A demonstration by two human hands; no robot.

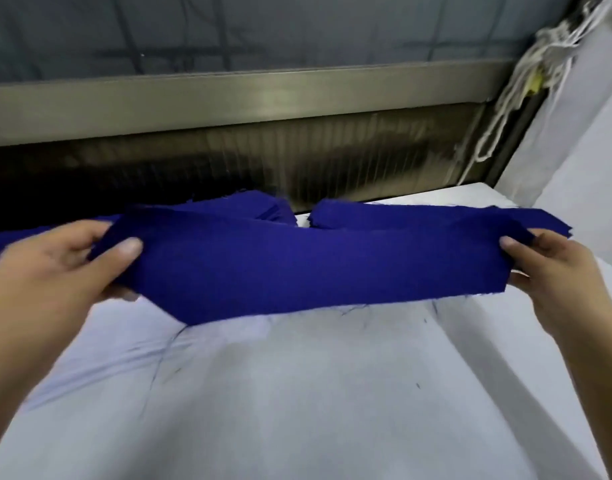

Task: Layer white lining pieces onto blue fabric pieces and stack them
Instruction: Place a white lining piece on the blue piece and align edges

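Note:
A long blue fabric piece (297, 268) is stretched between my two hands just above the white table cover (297, 393). My left hand (58, 268) grips its left end, thumb on top and fingers curled beneath. My right hand (547, 271) pinches its right end at the upper corner. Behind it lie more blue pieces: a stack (259, 204) at the middle back and another (418, 213) running to the right. No white lining piece can be told apart from the white cover.
A metal machine housing (228, 98) with a dark slot (193, 171) runs along the table's far edge. White cords (526, 81) hang at the upper right beside a white draped cloth (581, 133). Thin thread marks dot the cover.

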